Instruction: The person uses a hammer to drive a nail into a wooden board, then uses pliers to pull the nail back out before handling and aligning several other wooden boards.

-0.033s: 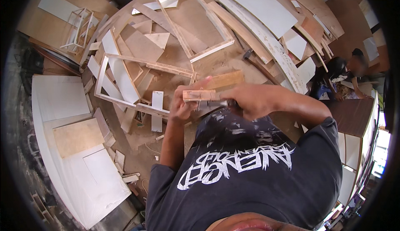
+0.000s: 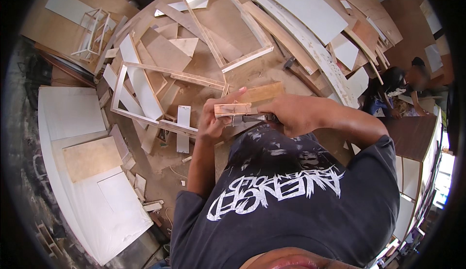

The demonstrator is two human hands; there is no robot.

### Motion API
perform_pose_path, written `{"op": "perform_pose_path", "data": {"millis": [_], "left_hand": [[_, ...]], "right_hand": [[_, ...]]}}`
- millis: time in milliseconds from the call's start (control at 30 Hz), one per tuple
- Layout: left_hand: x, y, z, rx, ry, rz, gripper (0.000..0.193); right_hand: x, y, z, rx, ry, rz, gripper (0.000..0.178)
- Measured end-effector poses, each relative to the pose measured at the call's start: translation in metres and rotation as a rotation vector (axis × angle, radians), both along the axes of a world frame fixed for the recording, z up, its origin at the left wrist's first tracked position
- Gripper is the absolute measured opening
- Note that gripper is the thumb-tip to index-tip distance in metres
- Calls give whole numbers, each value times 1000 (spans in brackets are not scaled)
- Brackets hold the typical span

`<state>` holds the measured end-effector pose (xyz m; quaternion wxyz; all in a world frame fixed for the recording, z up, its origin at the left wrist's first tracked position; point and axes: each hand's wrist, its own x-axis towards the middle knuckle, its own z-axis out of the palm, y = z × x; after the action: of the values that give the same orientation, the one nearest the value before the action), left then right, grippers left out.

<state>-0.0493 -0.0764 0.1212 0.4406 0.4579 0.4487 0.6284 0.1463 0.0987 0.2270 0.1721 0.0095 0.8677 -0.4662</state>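
Observation:
My left hand (image 2: 210,118) is closed around the end of a pale wooden block (image 2: 232,109), thumb up along its far side. A slim dark metal tool (image 2: 251,119) lies against the block's near edge. Its far end sits in my right hand (image 2: 293,114), whose fingers are curled round it and mostly hidden. Whether it is a pair of pliers or another hand tool I cannot make out. Just beyond both hands is a yellowish wooden board (image 2: 264,92); whether it joins the block is unclear.
Two wooden frames, one rectangular (image 2: 247,60) and one angled (image 2: 141,118), lie ahead among offcuts. A hammer (image 2: 290,64) rests beyond my right hand. White panels (image 2: 116,211) are at the left. Another person (image 2: 388,89) is at the far right by a brown cabinet (image 2: 410,133).
The metal tool and my right hand have shifted slightly against the block and look less blurred. My left hand keeps its hold on the block.

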Motion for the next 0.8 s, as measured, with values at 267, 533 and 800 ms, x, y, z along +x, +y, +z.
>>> {"op": "perform_pose_path", "data": {"millis": [267, 533, 800], "left_hand": [[32, 34, -7, 71, -156, 115, 84], [48, 59, 50, -14, -168, 75, 59], [74, 85, 50, -55, -10, 232, 64]], "right_hand": [[11, 32, -35, -1173, -324, 216, 34], [8, 87, -23, -731, 45, 222, 32], [14, 128, -12, -483, 122, 208, 26]]}}
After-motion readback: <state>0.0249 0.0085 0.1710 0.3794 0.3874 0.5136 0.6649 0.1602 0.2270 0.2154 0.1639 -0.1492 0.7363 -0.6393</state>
